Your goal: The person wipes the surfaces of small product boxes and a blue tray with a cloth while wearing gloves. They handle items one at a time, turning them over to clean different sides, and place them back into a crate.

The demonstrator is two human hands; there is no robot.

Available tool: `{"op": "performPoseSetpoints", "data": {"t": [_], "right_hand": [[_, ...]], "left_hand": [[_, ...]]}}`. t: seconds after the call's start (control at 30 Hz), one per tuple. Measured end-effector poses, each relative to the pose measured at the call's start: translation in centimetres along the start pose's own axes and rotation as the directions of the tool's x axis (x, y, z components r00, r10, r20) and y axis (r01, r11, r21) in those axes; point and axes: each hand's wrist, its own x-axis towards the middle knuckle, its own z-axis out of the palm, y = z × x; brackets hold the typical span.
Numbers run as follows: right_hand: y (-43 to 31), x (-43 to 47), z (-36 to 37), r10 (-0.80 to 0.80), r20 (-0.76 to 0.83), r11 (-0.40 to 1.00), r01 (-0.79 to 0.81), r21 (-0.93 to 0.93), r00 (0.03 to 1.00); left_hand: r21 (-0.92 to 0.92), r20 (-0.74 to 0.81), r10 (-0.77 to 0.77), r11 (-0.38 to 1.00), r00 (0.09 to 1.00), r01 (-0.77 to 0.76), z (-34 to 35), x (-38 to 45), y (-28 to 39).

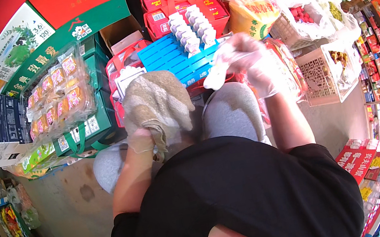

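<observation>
My left hand (141,139), in a thin clear glove, is under a beige-and-white cloth (160,101) draped over its fingers, which are mostly hidden. My right hand (246,59), gloved in the same way, pinches a small white bottle (215,76) tilted down to the left. Between and beyond my hands lies a blue slotted tray (167,55). Two rows of small white bottles (185,37) stand on the tray's far part. Red gift boxes (189,8) with ribbon handles are behind it.
To the left, clear packs of wrapped pastries (56,98) rest on green boxes (98,73). On the right are a yellow bag (253,12) and plastic baskets (321,84) with fruit in bags. Stocked shelves (379,66) line the far right.
</observation>
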Motion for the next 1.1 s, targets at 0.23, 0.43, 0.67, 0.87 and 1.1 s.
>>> {"op": "performPoseSetpoints", "data": {"t": [0.23,0.43,0.67,0.87,1.1], "right_hand": [[5.5,0.5,7.7,0.064,0.154,0.997,-0.071,0.040,0.986],[3.7,-0.3,7.3,0.091,0.093,0.995,-0.094,0.030,0.991],[0.2,3.6,1.1,-0.261,-0.174,0.965,0.263,-0.012,0.950],[3.5,3.9,3.0,-0.234,0.118,0.947,0.254,-0.197,0.965],[6.3,4.6,5.0,-0.242,0.097,0.954,0.255,-0.155,0.965]], "left_hand": [[-0.382,-0.481,-0.477,0.869,0.735,0.314,1.8,-4.8,-6.2],[-0.481,-0.473,-0.563,0.809,0.677,0.338,1.3,-6.7,-5.2],[-0.532,-0.558,-0.423,0.843,0.714,0.084,1.1,-8.7,-2.9],[-0.599,-0.536,-0.444,0.799,0.718,0.047,-0.9,-11.4,-5.6],[-0.588,-0.564,-0.476,0.805,0.674,0.077,-0.8,-11.0,-6.4]]}}
